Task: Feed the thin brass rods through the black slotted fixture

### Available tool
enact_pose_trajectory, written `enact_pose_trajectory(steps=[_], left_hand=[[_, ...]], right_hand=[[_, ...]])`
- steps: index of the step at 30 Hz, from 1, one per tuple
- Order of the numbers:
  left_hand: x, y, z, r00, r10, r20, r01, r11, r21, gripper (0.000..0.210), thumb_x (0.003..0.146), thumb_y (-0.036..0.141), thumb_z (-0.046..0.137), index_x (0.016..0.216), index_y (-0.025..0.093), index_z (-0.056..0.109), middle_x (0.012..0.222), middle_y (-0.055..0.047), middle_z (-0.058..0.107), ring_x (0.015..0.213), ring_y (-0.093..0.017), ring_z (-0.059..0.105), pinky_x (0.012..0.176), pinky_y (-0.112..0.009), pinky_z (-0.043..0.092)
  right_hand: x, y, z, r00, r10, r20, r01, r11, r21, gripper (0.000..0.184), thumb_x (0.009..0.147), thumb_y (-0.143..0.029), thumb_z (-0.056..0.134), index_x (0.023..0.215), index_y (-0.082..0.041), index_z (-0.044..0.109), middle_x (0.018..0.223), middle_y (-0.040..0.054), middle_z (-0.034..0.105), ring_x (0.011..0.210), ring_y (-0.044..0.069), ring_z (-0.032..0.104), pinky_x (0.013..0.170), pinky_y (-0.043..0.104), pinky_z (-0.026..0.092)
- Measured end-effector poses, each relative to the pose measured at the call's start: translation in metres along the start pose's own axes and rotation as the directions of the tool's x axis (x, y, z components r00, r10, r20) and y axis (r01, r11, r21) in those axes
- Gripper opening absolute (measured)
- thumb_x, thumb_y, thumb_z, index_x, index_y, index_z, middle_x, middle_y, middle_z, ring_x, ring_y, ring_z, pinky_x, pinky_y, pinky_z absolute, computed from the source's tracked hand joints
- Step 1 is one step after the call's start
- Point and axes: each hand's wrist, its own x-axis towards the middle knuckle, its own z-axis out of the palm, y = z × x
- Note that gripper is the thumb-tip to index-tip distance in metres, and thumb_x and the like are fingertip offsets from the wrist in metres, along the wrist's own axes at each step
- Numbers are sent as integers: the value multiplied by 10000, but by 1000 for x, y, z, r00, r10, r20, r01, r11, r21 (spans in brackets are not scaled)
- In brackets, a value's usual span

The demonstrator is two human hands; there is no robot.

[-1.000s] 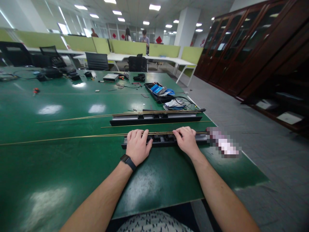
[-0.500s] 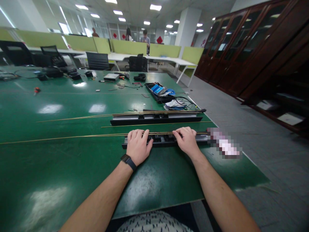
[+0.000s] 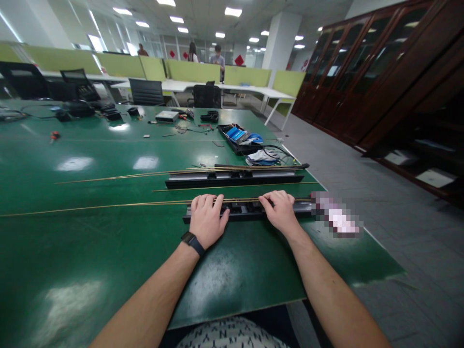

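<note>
A long black rail (image 3: 246, 216) with a grey channel and dark fittings lies on the table in front of me. Thin brass-coloured rods (image 3: 145, 204) run along its far side and stretch well to the left. My left hand (image 3: 208, 217) is laid over the rail's left part, fingers curled over the far side and thumb on the near side. With thumb and index finger together, my right hand (image 3: 281, 210) pinches a brass rod above the rail, farther right. The exact contact under both sets of fingers is hidden.
Behind lies a second black rail (image 3: 235, 181) with more rods on it. A black tray (image 3: 226, 135) of blue items and some gloves (image 3: 263, 156) lie farther back. The green table's (image 3: 108, 256) right edge slopes past a blurred patch (image 3: 339, 217). People stand beyond the partitions.
</note>
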Motion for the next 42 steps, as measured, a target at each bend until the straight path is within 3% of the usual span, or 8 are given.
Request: enact_pose_trajectory(steps=[42], left_hand=[[0,1,-2,1000,-1,4,1,1000,-1,399,982,406,524,1310,200,620,1182,-142,669,1171,-322,554,1052,-499,359]], right_hand=[[-1,1,0,1000,26,1,-26,1000,16,325,998,-455,520,805,-235,660,876,38,727,954,226,567,922,412,297]])
